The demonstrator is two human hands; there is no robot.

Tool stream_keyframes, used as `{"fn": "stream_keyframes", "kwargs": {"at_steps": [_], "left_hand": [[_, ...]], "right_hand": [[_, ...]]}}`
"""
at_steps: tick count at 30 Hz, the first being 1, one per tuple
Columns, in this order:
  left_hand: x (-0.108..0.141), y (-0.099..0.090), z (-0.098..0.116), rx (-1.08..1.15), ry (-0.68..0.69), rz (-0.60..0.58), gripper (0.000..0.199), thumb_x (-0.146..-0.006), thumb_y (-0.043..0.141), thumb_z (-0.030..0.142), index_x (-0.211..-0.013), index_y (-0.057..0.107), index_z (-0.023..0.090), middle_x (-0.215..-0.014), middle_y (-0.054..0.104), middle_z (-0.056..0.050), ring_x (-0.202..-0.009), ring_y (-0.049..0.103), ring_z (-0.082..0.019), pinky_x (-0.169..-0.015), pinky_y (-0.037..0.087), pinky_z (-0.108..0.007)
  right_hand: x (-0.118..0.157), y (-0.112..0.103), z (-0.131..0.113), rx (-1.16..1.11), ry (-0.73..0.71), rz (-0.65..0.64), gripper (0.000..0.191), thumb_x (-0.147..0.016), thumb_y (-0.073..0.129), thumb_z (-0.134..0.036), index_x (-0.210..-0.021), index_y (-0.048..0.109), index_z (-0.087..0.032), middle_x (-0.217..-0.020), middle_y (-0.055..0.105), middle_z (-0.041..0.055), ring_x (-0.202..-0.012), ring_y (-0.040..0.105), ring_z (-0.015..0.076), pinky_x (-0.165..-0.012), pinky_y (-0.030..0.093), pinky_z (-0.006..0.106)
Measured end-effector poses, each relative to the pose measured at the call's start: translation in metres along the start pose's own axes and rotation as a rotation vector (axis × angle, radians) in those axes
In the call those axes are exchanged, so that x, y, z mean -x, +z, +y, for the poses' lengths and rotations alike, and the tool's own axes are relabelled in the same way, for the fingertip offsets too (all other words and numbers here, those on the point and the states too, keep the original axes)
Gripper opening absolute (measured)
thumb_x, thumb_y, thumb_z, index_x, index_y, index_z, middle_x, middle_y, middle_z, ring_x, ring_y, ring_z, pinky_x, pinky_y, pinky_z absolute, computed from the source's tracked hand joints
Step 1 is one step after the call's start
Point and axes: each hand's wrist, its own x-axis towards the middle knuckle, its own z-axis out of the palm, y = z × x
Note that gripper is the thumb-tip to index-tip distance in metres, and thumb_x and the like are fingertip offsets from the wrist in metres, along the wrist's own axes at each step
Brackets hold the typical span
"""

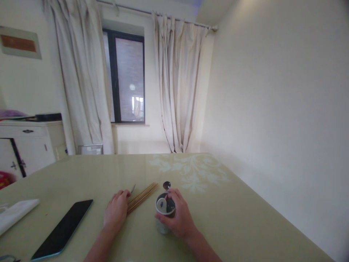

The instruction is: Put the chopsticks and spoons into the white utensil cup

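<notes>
A bundle of wooden chopsticks (143, 198) lies slantwise on the table, and my left hand (117, 209) rests beside it with curled fingers. From those fingers sticks out a thin silver utensil (133, 188), mostly hidden. My right hand (181, 214) is closed around the rim of a cup (163, 228), thumb at the front and fingers at the back. In the cup a metal spoon (167, 186) stands with its bowl up, close against my right fingertips. A pale round piece (161, 205) with a dark mark shows inside the cup.
A black tablet-like slab (64, 229) lies left of my left arm. White folded material (17, 214) sits at the table's left edge, with part of a metal object (8, 258) below. The glossy table (231, 218) runs along the wall at right. A white cabinet (32, 142) stands behind left.
</notes>
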Motion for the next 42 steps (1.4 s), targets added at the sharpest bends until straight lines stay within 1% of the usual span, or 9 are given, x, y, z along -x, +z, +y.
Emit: {"fn": "stream_keyframes", "kwargs": {"at_steps": [3,7,12,19,25,28,32,36,42], "left_hand": [[-0.003,0.004,-0.003,-0.007,0.018,0.001,0.046,-0.100,0.036,0.004,-0.119,0.075,0.019,-0.126,0.075,-0.011,-0.121,0.069,-0.023,-0.104,0.050,-0.034],[-0.004,0.008,-0.006,-0.035,0.024,0.014,0.048,-0.101,0.036,0.005,-0.122,0.077,0.021,-0.130,0.076,-0.010,-0.122,0.069,-0.024,-0.107,0.049,-0.035],[-0.003,0.007,-0.005,-0.036,0.027,0.001,0.048,-0.103,0.036,0.007,-0.125,0.077,0.019,-0.131,0.077,-0.012,-0.123,0.070,-0.026,-0.107,0.050,-0.038],[-0.001,0.003,-0.003,-0.035,0.010,0.010,0.050,-0.101,0.037,0.006,-0.128,0.076,0.023,-0.128,0.079,-0.010,-0.123,0.071,-0.026,-0.104,0.051,-0.037],[0.002,-0.004,0.007,-0.060,0.109,0.039,0.051,-0.103,0.035,0.007,-0.135,0.072,0.022,-0.135,0.077,-0.010,-0.127,0.068,-0.025,-0.109,0.049,-0.036],[0.006,-0.003,0.017,-0.066,0.139,0.001,0.045,-0.107,0.037,0.016,-0.138,0.069,0.022,-0.136,0.076,-0.011,-0.126,0.069,-0.026,-0.109,0.049,-0.038],[0.012,0.004,0.023,-0.045,0.148,-0.034,0.039,-0.108,0.046,0.038,-0.133,0.071,0.021,-0.139,0.074,-0.013,-0.129,0.067,-0.030,-0.111,0.049,-0.043],[0.012,0.009,0.020,-0.017,0.169,-0.035,0.037,-0.106,0.048,0.037,-0.126,0.073,0.018,-0.135,0.074,-0.015,-0.128,0.067,-0.031,-0.113,0.048,-0.044],[0.012,0.006,0.018,0.133,0.193,-0.048,0.028,-0.101,0.054,0.036,-0.115,0.074,0.022,-0.128,0.076,-0.011,-0.124,0.068,-0.029,-0.111,0.049,-0.041]], "right_hand": [[0.000,0.000,0.000,0.004,0.015,0.000,0.047,-0.073,0.095,-0.038,-0.104,0.063,-0.023,-0.119,0.068,0.0088,-0.109,0.070,0.0273,-0.097,0.057,0.036],[0.000,0.000,-0.004,-0.003,0.016,-0.001,0.048,-0.072,0.095,-0.038,-0.104,0.063,-0.023,-0.118,0.068,0.0078,-0.107,0.071,0.0266,-0.096,0.057,0.035],[0.000,0.000,-0.004,-0.003,0.008,-0.010,0.049,-0.071,0.096,-0.038,-0.105,0.064,-0.023,-0.119,0.068,0.0078,-0.108,0.070,0.0266,-0.097,0.057,0.035],[0.001,0.000,0.000,-0.011,0.000,-0.013,0.049,-0.072,0.096,-0.037,-0.106,0.063,-0.023,-0.120,0.068,0.0088,-0.110,0.070,0.0276,-0.097,0.057,0.036],[0.001,-0.001,-0.001,-0.003,-0.008,-0.011,0.048,-0.072,0.096,-0.037,-0.106,0.064,-0.023,-0.119,0.068,0.0082,-0.109,0.070,0.0270,-0.098,0.057,0.036],[0.001,0.000,-0.001,-0.001,-0.014,-0.003,0.049,-0.072,0.096,-0.038,-0.107,0.065,-0.023,-0.118,0.068,0.0077,-0.107,0.071,0.0263,-0.097,0.058,0.036],[0.001,0.001,-0.001,0.007,-0.013,0.013,0.050,-0.070,0.097,-0.038,-0.106,0.066,-0.023,-0.118,0.068,0.0079,-0.108,0.072,0.0269,-0.097,0.059,0.036],[0.001,0.001,-0.002,0.030,-0.027,0.014,0.050,-0.071,0.097,-0.038,-0.107,0.065,-0.023,-0.119,0.069,0.0081,-0.111,0.071,0.0269,-0.099,0.058,0.035],[0.000,0.001,-0.003,0.022,-0.010,-0.001,0.050,-0.071,0.097,-0.037,-0.105,0.064,-0.023,-0.119,0.068,0.0082,-0.109,0.071,0.0274,-0.098,0.058,0.035]]}}
